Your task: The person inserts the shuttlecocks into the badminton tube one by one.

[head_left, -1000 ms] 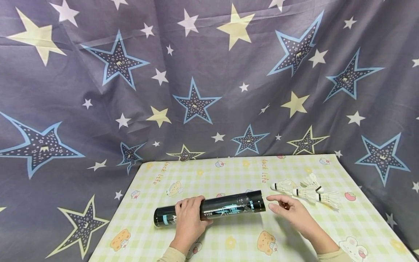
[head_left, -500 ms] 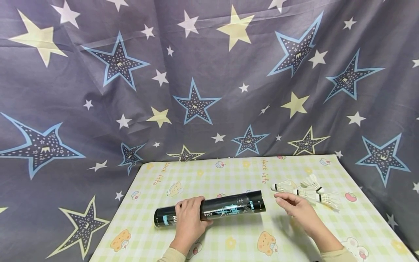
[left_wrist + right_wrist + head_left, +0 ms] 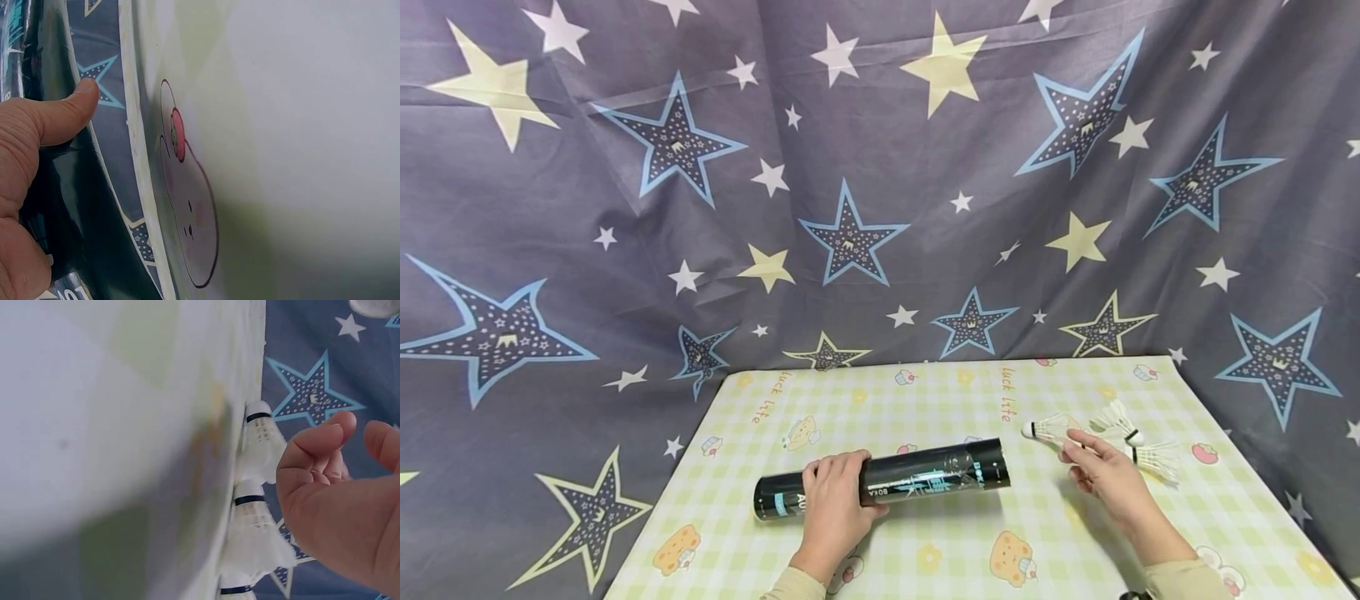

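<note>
My left hand point(image 3: 838, 504) grips a black shuttlecock tube point(image 3: 932, 475) with blue print, lying crosswise on the table. Its thumb lies along the tube in the left wrist view. The tube's right end faces a loose group of white feather shuttlecocks. Over this group is my right hand point(image 3: 1108, 483), fingers bent, thumb and forefinger apart with nothing between them. One shuttlecock point(image 3: 1047, 427) lies left of the fingertips, another point(image 3: 1118, 423) behind, a third point(image 3: 1156, 460) to the right; the hand covers the middle one in the head view. Black-banded shuttlecocks point(image 3: 255, 534) line up beside the hand in the right wrist view.
A green-and-white checked cloth with cartoon prints covers the table point(image 3: 932, 529). Its far edge meets a dark grey curtain point(image 3: 895, 167) patterned with stars, which also hangs along both sides.
My right hand has moved right, away from the tube's end and over the shuttlecocks. The left hand and the tube have stayed in place.
</note>
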Demonstrator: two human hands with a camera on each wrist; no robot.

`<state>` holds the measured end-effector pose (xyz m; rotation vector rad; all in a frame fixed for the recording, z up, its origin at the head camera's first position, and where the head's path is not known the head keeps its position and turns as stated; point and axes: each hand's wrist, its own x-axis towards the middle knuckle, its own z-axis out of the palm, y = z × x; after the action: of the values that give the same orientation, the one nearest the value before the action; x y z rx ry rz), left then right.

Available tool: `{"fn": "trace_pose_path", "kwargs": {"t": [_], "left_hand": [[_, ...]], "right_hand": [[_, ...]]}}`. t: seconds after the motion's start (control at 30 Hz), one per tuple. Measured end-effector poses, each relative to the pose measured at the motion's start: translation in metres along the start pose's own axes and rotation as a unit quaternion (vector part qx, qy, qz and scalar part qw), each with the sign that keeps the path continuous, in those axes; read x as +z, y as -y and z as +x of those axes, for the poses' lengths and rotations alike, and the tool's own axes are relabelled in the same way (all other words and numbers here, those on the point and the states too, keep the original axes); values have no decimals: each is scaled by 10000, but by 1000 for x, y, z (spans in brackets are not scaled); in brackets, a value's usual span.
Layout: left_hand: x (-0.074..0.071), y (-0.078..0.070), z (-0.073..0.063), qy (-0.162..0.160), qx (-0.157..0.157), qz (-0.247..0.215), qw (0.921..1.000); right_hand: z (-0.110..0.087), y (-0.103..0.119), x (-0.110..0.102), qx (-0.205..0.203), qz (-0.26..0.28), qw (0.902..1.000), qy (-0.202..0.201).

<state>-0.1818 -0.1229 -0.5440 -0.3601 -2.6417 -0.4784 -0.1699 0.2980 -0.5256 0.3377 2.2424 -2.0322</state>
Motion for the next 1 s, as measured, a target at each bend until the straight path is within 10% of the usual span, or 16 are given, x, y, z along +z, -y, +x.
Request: {"fn": "trace_pose_path", "kwargs": {"t": [1.0], "left_hand": [[-2, -1, 0, -19, -3, -3, 10000]], "right_hand": [[23, -9, 11, 478, 584, 9971, 99]]}}
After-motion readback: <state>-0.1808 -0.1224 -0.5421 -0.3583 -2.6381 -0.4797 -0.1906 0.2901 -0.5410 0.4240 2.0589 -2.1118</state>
